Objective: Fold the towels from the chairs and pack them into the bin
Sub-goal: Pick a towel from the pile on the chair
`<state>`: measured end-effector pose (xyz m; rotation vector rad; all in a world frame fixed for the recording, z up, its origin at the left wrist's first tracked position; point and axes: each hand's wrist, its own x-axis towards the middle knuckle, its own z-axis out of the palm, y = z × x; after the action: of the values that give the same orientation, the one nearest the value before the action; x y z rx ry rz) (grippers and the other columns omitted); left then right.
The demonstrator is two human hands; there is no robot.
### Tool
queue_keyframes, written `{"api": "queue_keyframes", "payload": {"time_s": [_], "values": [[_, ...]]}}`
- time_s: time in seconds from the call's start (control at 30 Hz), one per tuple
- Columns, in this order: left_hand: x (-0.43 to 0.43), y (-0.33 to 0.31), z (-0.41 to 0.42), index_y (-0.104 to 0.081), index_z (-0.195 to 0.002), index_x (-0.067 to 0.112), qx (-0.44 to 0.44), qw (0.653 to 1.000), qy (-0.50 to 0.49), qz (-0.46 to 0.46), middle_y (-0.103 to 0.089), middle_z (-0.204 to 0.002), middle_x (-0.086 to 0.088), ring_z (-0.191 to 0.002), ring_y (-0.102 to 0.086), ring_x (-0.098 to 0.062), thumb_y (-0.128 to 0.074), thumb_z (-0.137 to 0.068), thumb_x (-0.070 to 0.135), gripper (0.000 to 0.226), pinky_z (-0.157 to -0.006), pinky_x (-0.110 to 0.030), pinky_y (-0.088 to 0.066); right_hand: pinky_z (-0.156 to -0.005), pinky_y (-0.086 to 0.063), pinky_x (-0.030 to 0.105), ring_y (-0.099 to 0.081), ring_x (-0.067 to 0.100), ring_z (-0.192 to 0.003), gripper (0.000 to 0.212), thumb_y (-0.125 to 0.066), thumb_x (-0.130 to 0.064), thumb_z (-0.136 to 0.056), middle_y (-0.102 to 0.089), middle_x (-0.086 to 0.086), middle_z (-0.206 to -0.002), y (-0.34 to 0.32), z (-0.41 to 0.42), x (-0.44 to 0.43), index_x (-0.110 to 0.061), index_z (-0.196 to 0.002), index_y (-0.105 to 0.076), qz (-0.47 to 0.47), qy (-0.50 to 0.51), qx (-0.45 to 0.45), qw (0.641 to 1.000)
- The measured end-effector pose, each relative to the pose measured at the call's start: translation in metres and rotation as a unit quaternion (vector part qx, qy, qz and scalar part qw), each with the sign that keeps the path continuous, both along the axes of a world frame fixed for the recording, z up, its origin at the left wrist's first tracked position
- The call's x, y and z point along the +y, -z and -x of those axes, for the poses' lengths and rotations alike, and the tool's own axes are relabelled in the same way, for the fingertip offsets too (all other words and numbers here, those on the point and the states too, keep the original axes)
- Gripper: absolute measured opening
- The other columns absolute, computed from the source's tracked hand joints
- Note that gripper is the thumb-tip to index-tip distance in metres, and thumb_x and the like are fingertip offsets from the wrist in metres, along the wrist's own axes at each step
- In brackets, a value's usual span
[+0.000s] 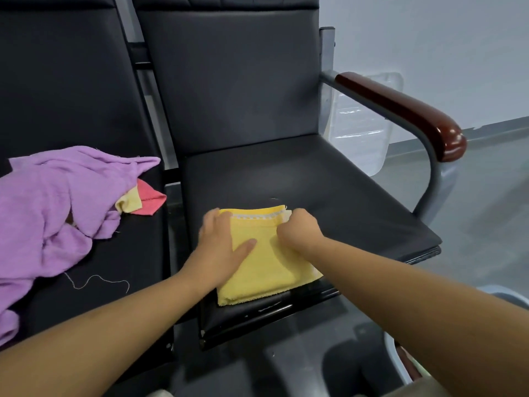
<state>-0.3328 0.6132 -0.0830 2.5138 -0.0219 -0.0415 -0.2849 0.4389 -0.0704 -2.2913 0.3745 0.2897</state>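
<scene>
Yellow towel point(266, 270) folded, lying at the front-left corner of the right chair seat point(329, 190). Left hand point(220, 245) lies flat on its left half, fingers straight, pressing. Right hand point(299, 230) is curled, pinching the towel's far-right corner. Purple towel point(48, 207) is bunched on the left chair seat point(114, 267), with pink cloth point(150, 200) and pale yellow cloth point(128, 202) poking out at its right edge.

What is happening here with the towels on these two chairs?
A person is folding a yellow towel on the right chair's seat. The left hand presses flat on it, while the right hand grips its far edge. A crumpled purple towel, with a pink cloth peeking from under it, lies on the left chair, not yet folded.
</scene>
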Motion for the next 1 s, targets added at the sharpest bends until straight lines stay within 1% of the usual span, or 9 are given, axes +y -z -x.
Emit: {"api": "queue_keyframes", "payload": {"time_s": [0.07,0.13,0.23,0.37,0.43,0.53,0.7,0.8,1.0], "values": [[0.001,-0.005,-0.010,-0.040,-0.129,0.004,0.041,0.985,-0.137,0.100,-0.046,-0.133,-0.013,-0.119,-0.052,-0.029,-0.074,-0.082,0.040,0.069,-0.090,-0.033,-0.045,-0.064,-0.042,0.028,-0.050,0.018,-0.074,0.011,-0.059,-0.008,-0.089,-0.051,0.004,-0.086,-0.005,-0.002,-0.009,-0.009,-0.089,-0.047,-0.118,0.048,0.000,0.992],[0.005,-0.008,-0.018,-0.053,-0.116,0.000,0.141,0.928,-0.194,0.287,-0.066,-0.116,-0.011,-0.099,-0.065,-0.024,-0.079,-0.070,0.046,0.070,-0.078,-0.032,-0.052,-0.074,-0.048,0.036,-0.057,0.025,-0.083,0.017,-0.070,-0.012,-0.087,-0.058,0.008,-0.091,-0.020,-0.002,-0.016,-0.010,-0.092,-0.055,-0.218,0.060,-0.010,0.974],[-0.008,-0.023,-0.014,-0.066,-0.113,0.008,0.196,0.793,-0.170,0.550,-0.076,-0.107,-0.008,-0.099,-0.072,-0.024,-0.075,-0.086,0.029,0.035,-0.086,-0.040,-0.056,-0.074,-0.056,0.039,-0.065,0.027,-0.081,0.018,-0.075,-0.012,-0.085,-0.067,0.011,-0.090,-0.060,-0.001,-0.032,-0.014,-0.084,-0.057,-0.325,0.029,-0.056,0.943],[-0.052,-0.056,-0.008,-0.061,-0.123,0.018,0.200,0.751,-0.065,0.626,-0.074,-0.115,-0.005,-0.109,-0.069,-0.026,-0.061,-0.095,0.020,0.028,-0.097,-0.050,-0.051,-0.089,-0.057,0.051,-0.070,0.033,-0.100,0.012,-0.071,-0.012,-0.090,-0.072,0.016,-0.109,-0.097,0.010,-0.074,-0.012,-0.097,-0.061,-0.398,0.050,-0.089,0.912],[-0.078,-0.068,-0.008,-0.060,-0.126,0.018,0.196,0.760,-0.030,0.619,-0.073,-0.118,-0.006,-0.111,-0.068,-0.027,-0.058,-0.097,0.019,0.029,-0.096,-0.049,-0.051,-0.089,-0.056,0.051,-0.070,0.034,-0.100,0.015,-0.071,-0.015,-0.090,-0.072,0.015,-0.109,-0.096,0.021,-0.104,-0.011,-0.101,-0.062,-0.394,0.084,-0.092,0.910],[-0.130,-0.068,-0.006,-0.057,-0.130,0.024,0.189,0.804,0.028,0.564,-0.073,-0.119,-0.001,-0.109,-0.069,-0.022,-0.061,-0.096,0.023,0.034,-0.091,-0.043,-0.054,-0.087,-0.057,0.050,-0.069,0.033,-0.096,0.015,-0.072,-0.016,-0.089,-0.070,0.015,-0.107,-0.082,0.048,-0.161,-0.013,-0.097,-0.060,-0.381,0.169,-0.118,0.902],[-0.229,-0.037,0.008,-0.057,-0.124,0.026,0.213,0.852,0.089,0.470,-0.071,-0.118,0.001,-0.105,-0.069,-0.018,-0.068,-0.093,0.028,0.034,-0.088,-0.039,-0.056,-0.084,-0.056,0.045,-0.066,0.031,-0.094,0.014,-0.072,-0.017,-0.087,-0.069,0.013,-0.103,-0.034,0.110,-0.249,-0.013,-0.096,-0.061,-0.351,0.312,-0.146,0.871],[-0.291,-0.015,0.019,-0.057,-0.120,0.024,0.244,0.877,0.151,0.386,-0.069,-0.117,0.001,-0.103,-0.068,-0.018,-0.070,-0.091,0.030,0.032,-0.090,-0.042,-0.056,-0.091,-0.055,0.052,-0.067,0.031,-0.099,0.015,-0.070,-0.021,-0.087,-0.070,0.010,-0.104,-0.001,0.158,-0.299,-0.014,-0.098,-0.062,-0.326,0.393,-0.153,0.846],[-0.404,0.028,0.055,-0.051,-0.110,0.022,0.342,0.854,0.291,0.262,-0.064,-0.115,-0.007,-0.103,-0.067,-0.026,-0.074,-0.083,0.025,0.036,-0.093,-0.050,-0.055,-0.092,-0.054,0.050,-0.065,0.029,-0.100,0.016,-0.066,-0.021,-0.092,-0.068,0.009,-0.107,0.055,0.258,-0.372,-0.014,-0.105,-0.061,-0.267,0.529,-0.159,0.789]]}}
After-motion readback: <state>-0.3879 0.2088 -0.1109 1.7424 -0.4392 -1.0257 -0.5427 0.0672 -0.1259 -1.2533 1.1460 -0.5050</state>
